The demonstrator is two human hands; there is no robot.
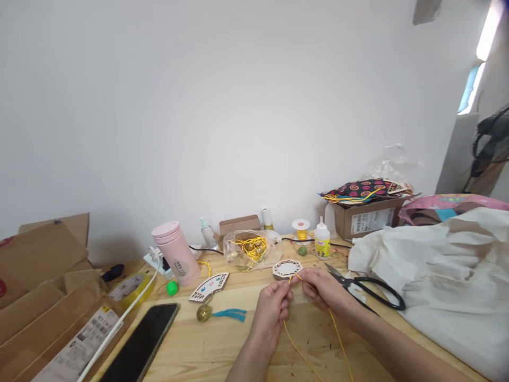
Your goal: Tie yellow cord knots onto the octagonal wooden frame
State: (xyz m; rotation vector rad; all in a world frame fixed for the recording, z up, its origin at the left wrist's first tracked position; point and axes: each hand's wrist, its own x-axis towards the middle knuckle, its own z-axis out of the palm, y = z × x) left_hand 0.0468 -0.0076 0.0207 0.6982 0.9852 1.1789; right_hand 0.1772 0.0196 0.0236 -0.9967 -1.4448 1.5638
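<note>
Both hands meet low in the centre, just in front of a pale octagonal cut-out piece (pixel 287 269) lying on the wooden table (pixel 210 350). My left hand (pixel 274 305) pinches a thin yellow cord (pixel 296 345) near its fingertips. Close beside it, my right hand (pixel 318 286) is closed on the same cord, and two strands hang down toward the near edge. To the left lie a fan-shaped decorated piece (pixel 209 287) and a gold bell (pixel 204 313) with a blue tassel (pixel 230 314).
Black scissors (pixel 374 289) and a glue bottle (pixel 322 239) stand near my right hand. A pink cup (pixel 177 252), phone (pixel 139 345) and cardboard box (pixel 47 297) occupy the left. White cloth (pixel 449 281) covers the right; a bag of yellow cord (pixel 252 248) sits behind.
</note>
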